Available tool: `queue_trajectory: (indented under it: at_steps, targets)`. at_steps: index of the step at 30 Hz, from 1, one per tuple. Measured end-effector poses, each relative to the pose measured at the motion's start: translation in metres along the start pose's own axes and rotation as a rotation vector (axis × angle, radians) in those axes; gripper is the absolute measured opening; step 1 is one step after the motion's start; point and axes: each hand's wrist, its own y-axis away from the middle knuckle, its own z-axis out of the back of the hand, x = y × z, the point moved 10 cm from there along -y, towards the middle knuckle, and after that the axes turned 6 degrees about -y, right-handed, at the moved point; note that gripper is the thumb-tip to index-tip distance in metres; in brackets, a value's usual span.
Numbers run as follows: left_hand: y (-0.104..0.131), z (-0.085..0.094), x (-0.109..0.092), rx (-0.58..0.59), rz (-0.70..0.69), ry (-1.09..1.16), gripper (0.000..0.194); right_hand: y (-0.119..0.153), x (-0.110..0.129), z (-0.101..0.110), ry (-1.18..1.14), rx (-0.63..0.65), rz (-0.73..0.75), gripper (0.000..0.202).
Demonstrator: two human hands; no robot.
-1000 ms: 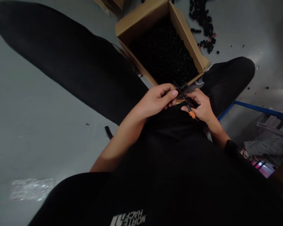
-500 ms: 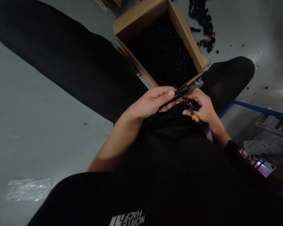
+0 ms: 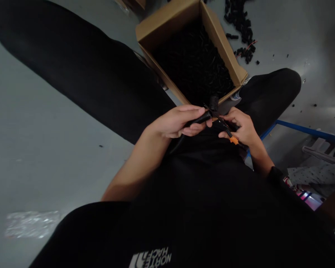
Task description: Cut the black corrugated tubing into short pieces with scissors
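Note:
My left hand [image 3: 181,121] is closed around a black corrugated tube [image 3: 201,118], its thumb on top near the tube's end. More of the tube trails below the wrist over my lap. In my right hand [image 3: 240,126] is a pair of dark scissors [image 3: 221,122], with an orange piece [image 3: 233,140] near the handle. Their blades lie at the tube's end. Just beyond them is a short ribbed tube piece [image 3: 214,102], turned at an angle to the tube; I cannot tell whether it is fully separate.
A cardboard box [image 3: 167,19] filled with short black pieces stands between my legs. More black pieces [image 3: 241,28] lie in a heap on the floor behind it. A blue bar [image 3: 309,129] runs at the right. Clear plastic [image 3: 32,224] lies at lower left.
The short end piece has swung from in line with the tube to pointing up toward the box. The scissor blades have closed further, and my left hand has shifted slightly.

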Motion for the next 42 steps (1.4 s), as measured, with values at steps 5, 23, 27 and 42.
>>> queue_trajectory:
  at_steps: [5, 23, 27, 42]
  targets:
    - [0.000, 0.005, 0.001, -0.051, 0.027, -0.097, 0.058, 0.002, -0.004, 0.002, -0.021, 0.051, -0.063, 0.058]
    - [0.031, 0.097, -0.046, -0.653, -0.160, -0.309, 0.049, -0.015, -0.063, 0.013, -0.094, -0.039, -0.352, 0.061]
    - [0.038, 0.121, -0.090, -0.744, -0.245, -0.367, 0.049, -0.033, -0.066, 0.047, -0.002, -0.081, -0.311, 0.050]
    - [-0.094, 0.244, -0.134, -0.534, 0.283, -0.789, 0.036, -0.225, -0.084, 0.081, 0.541, 0.386, -0.074, 0.043]
